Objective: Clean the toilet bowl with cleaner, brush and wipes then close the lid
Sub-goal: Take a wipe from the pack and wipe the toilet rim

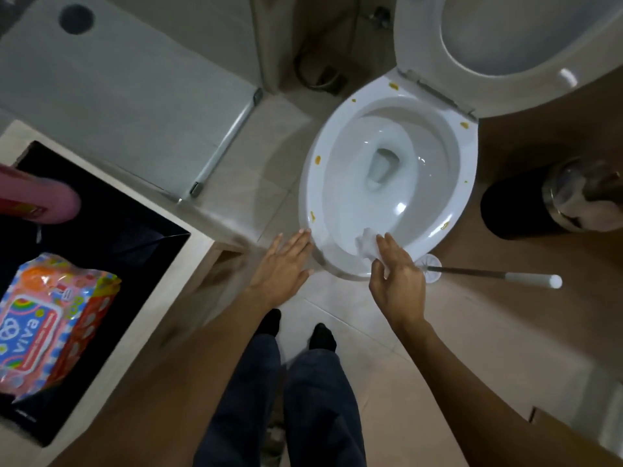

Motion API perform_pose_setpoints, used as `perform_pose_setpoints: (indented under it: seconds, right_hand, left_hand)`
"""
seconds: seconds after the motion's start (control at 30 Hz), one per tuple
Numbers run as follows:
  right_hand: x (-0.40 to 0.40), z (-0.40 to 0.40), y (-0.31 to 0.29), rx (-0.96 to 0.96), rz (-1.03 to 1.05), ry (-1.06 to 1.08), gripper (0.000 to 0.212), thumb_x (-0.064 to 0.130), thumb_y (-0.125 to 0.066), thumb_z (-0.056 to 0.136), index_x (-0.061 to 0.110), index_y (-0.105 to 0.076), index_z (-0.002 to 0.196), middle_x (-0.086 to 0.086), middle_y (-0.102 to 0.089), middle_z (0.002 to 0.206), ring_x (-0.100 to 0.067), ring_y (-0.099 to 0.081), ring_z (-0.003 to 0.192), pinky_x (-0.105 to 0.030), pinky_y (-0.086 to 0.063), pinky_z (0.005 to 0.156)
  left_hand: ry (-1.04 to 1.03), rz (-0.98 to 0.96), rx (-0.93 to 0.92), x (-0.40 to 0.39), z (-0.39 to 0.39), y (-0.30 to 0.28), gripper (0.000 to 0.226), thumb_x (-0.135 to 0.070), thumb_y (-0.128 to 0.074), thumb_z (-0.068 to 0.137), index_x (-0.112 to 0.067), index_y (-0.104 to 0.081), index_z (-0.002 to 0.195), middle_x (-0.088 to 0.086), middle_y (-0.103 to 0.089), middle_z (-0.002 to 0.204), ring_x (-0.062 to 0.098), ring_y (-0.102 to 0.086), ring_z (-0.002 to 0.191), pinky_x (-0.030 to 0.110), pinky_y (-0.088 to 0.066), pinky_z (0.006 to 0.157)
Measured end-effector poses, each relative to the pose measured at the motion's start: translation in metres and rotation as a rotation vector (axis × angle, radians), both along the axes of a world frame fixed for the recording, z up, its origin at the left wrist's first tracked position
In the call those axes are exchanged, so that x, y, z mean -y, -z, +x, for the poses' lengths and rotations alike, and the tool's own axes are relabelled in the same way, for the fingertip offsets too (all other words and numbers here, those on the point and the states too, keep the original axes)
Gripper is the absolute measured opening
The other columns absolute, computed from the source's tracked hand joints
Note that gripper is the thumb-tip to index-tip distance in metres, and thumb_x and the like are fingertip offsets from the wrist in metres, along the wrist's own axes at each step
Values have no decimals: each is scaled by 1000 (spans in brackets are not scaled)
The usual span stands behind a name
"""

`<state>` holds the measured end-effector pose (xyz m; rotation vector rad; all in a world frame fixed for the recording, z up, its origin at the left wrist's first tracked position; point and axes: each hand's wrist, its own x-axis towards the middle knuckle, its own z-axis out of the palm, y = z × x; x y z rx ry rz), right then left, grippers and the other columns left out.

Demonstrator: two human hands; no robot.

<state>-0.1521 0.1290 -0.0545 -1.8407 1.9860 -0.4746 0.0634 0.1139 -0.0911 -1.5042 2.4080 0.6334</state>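
The floor [337, 318] is pale glossy tile, and everything here arranges itself around the white toilet [310, 183]. Its bowl is a smooth, shiny oval with water at the bottom, and small yellow-brown spots [317, 159] dot the rim on both sides and near the hinge. The lid [418, 38] stands raised behind the bowl, seat ring up with it.

At the toilet's near rim the right hand [399, 281] pinches a crumpled white wipe [365, 242] against the porcelain, fingers curled around it. Just left of that, the left hand [281, 269] is spread flat, fingers straight, fingertips at the outer edge of the rim.

To the right of the toilet's near end a brush [485, 273] lies on the floor, its round white head just beside the bowl, a dark shaft running away to a white grip. Further right of the toilet sits a dark round bin [509, 203] with a shiny metal top.

Well left of the toilet is a light counter [141, 332] with a black rectangular inset. On it lies a soft, brightly printed wipe pack [50, 325], and beyond that a pink bottle [50, 200], partly cut off. Behind the counter, a frosted glass panel [135, 89] with metal edging meets the floor left of the toilet.

Below the hands stand two legs in dark trousers [303, 399] and black socks.
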Motion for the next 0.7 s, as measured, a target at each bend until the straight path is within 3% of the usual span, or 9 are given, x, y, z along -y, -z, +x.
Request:
perform_pose_setpoints:
  seconds: [0.1, 0.27, 0.47, 0.6, 0.7]
  right_hand:
    - [3, -3, 12, 25, -40, 24, 44, 6, -50, 83, 0, -61, 125, -19, -61, 127, -36, -62, 112, -46, -54, 90]
    - [-5, 4, 47, -6, -9, -33, 48, 2, -52, 80, -4, -58, 127, -23, -57, 130, -38, -59, 116, -46, -46, 98]
    - [-30, 16, 86, -126, 113, -270, 51, 9, -35, 83, -8, -58, 125, -24, -57, 130, -34, -58, 119, -46, -34, 106]
    - [-36, 16, 96, -110, 158, -280, 59, -1, -48, 79, -2, -47, 138, -22, -52, 137, -32, -52, 127, -44, -30, 109]
    - [-38, 15, 97, -123, 191, -301, 62, 3, -55, 81, 6, -45, 141, -24, -46, 141, -36, -48, 129, -43, -34, 109]
  left_hand:
    - [69, 26, 2, 8, -12, 16, 58, -34, -24, 102, -13, -3, 152, 3, 9, 160, 14, 7, 147, 35, 7, 116]
    - [159, 31, -20, 18, -27, 42, 74, -41, 10, 85, -12, -3, 152, 2, 6, 160, 13, 6, 146, 30, 11, 113]
    - [169, 55, -55, 11, -21, 62, 69, -35, -1, 87, -9, -8, 151, 4, -3, 159, 15, -5, 146, 28, 11, 112]
    - [139, 65, -109, 9, -17, 67, 66, -34, -4, 89, -12, -5, 151, -1, 2, 158, 7, 3, 143, 28, 6, 115]
    - [114, 71, -156, 8, -13, 68, 63, -33, -6, 91, -14, -5, 151, -3, 1, 158, 7, 2, 144, 27, 4, 116]
